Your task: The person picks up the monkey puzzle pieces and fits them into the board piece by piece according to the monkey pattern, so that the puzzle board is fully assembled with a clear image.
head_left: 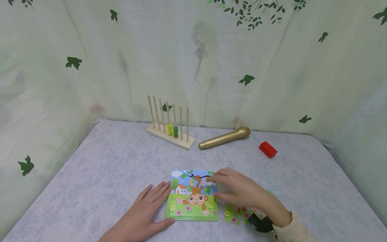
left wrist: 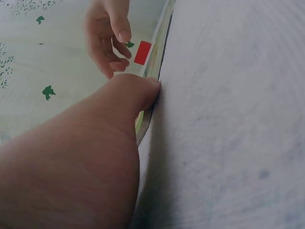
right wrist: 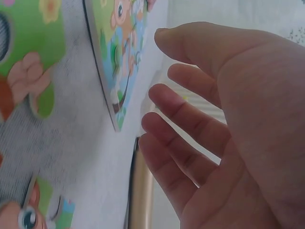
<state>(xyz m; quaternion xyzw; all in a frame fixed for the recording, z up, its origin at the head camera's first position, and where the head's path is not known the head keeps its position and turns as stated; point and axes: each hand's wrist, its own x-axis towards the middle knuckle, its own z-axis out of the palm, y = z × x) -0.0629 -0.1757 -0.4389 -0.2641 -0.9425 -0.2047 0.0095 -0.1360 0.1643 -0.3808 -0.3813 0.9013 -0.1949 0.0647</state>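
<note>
A square monkey puzzle board (head_left: 195,198) lies flat on the table in the head view, its picture showing a monkey hanging by its tail. My left hand (head_left: 148,210) rests against the board's left edge, fingers straight and thumb at the lower corner. Over the board's right side hovers my right hand (head_left: 239,188); in the right wrist view its fingers (right wrist: 181,114) are spread apart and hold nothing. Loose puzzle pieces (head_left: 232,214) lie right of the board, partly hidden under the right forearm. One piece (right wrist: 28,67) shows large in the right wrist view.
Behind the board stands a wooden peg rack (head_left: 178,143) with yellow and green beads. A gold toy microphone (head_left: 225,138) lies to its right, and farther right is a red block (head_left: 267,150). A leaf-patterned curtain (head_left: 169,60) hangs behind the table.
</note>
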